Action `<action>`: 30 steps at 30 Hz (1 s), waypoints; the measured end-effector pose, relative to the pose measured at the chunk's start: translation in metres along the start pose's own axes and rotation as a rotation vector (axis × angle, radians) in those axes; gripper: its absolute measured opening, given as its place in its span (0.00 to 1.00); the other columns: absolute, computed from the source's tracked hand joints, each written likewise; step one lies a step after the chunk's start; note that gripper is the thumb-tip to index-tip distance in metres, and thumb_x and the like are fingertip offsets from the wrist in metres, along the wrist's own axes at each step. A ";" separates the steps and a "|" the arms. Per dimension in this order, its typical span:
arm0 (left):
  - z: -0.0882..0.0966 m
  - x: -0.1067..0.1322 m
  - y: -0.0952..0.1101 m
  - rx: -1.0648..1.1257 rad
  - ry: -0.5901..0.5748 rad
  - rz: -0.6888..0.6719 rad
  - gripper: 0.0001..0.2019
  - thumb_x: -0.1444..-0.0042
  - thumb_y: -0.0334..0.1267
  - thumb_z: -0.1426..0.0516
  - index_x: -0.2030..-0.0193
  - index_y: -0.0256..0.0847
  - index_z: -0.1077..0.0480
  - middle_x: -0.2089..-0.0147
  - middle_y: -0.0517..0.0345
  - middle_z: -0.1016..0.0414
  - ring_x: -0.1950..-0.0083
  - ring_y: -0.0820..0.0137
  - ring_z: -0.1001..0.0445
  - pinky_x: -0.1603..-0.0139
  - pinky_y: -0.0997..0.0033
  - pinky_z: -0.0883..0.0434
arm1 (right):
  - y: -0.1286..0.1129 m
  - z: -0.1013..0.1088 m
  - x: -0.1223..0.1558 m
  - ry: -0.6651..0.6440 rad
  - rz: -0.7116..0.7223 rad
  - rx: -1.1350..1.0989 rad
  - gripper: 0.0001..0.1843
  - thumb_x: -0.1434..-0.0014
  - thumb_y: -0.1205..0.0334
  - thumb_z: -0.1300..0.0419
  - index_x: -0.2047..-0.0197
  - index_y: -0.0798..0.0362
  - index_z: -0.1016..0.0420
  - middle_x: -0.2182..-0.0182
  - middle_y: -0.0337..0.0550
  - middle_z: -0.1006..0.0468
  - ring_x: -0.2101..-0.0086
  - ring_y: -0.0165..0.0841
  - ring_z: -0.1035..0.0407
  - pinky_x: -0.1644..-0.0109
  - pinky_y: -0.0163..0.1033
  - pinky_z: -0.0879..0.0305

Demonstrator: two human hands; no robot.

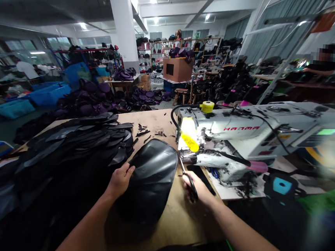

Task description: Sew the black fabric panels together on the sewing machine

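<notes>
A smooth black leather-like panel (154, 175) with a rounded top lies on the wooden table, tilted slightly. My left hand (121, 179) pinches its left edge between thumb and fingers. Closed around the dark handles of a pair of scissors (183, 166), my right hand (196, 187) is just right of the panel. The scissor blades point up and away, close to the panel's upper right edge; whether they touch it I cannot tell. Beyond the blades stands a white sewing machine (240, 126) with a lit lamp and a yellow tag (190, 142) at its head.
A large heap of black panels (73, 160) covers the table's left side. Dark scraps (143, 132) lie on the wooden tabletop (153, 120) behind the panel. A pink-ended bar (257, 166) juts out beside the machine. A person (324, 61) is at the far right, another (27, 69) at the far left.
</notes>
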State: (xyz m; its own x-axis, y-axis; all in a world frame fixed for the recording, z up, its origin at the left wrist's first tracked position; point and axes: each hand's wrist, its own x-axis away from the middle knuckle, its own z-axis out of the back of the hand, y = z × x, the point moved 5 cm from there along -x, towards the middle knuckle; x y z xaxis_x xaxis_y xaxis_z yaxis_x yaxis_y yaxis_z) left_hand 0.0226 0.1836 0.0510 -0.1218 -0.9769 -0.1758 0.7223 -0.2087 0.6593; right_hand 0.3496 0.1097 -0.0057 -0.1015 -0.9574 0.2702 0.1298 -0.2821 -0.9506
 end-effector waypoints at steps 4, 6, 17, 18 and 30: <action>0.011 0.002 0.009 0.079 -0.037 -0.014 0.20 0.36 0.53 0.49 0.74 0.43 0.41 0.75 0.64 0.39 0.72 0.72 0.40 0.69 0.71 0.42 | -0.044 -0.021 -0.018 -0.093 -0.084 -0.393 0.23 0.44 0.38 0.36 0.62 0.48 0.36 0.77 0.30 0.34 0.81 0.25 0.44 0.80 0.30 0.45; 0.025 0.007 0.015 0.146 -0.095 0.008 0.20 0.38 0.55 0.48 0.73 0.42 0.37 0.73 0.62 0.34 0.70 0.71 0.38 0.68 0.71 0.39 | -0.044 -0.023 -0.022 -0.090 -0.028 -0.337 0.23 0.44 0.39 0.37 0.66 0.48 0.38 0.79 0.29 0.37 0.82 0.25 0.47 0.81 0.31 0.50; 0.118 -0.081 0.072 0.099 -0.073 0.140 0.17 0.50 0.52 0.34 0.76 0.41 0.28 0.80 0.62 0.33 0.75 0.70 0.34 0.74 0.70 0.38 | 0.102 -0.024 0.007 -0.017 0.301 0.691 0.28 0.42 0.49 0.46 0.42 0.49 0.25 0.57 0.51 0.16 0.57 0.49 0.21 0.51 0.52 0.26; 0.130 -0.106 0.079 0.112 0.035 0.123 0.17 0.40 0.53 0.40 0.70 0.40 0.27 0.77 0.60 0.31 0.71 0.70 0.32 0.70 0.70 0.36 | 0.105 -0.029 0.010 -0.030 0.344 0.736 0.28 0.41 0.49 0.46 0.40 0.48 0.26 0.54 0.52 0.17 0.55 0.50 0.21 0.49 0.53 0.26; -0.031 0.133 -0.047 0.003 0.204 0.080 0.11 0.33 0.38 0.49 0.53 0.42 0.26 0.60 0.52 0.20 0.58 0.66 0.21 0.54 0.66 0.26 | 0.103 -0.026 0.009 0.104 0.570 0.766 0.24 0.41 0.42 0.47 0.52 0.49 0.24 0.55 0.57 0.20 0.52 0.52 0.24 0.43 0.59 0.29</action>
State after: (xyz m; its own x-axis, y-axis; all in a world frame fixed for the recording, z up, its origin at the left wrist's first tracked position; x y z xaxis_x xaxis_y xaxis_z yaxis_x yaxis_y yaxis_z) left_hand -0.0067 0.0652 -0.0257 0.0766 -0.9607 -0.2667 0.7219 -0.1311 0.6795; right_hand 0.3368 0.0733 -0.1051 0.0936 -0.9632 -0.2520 0.7924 0.2253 -0.5669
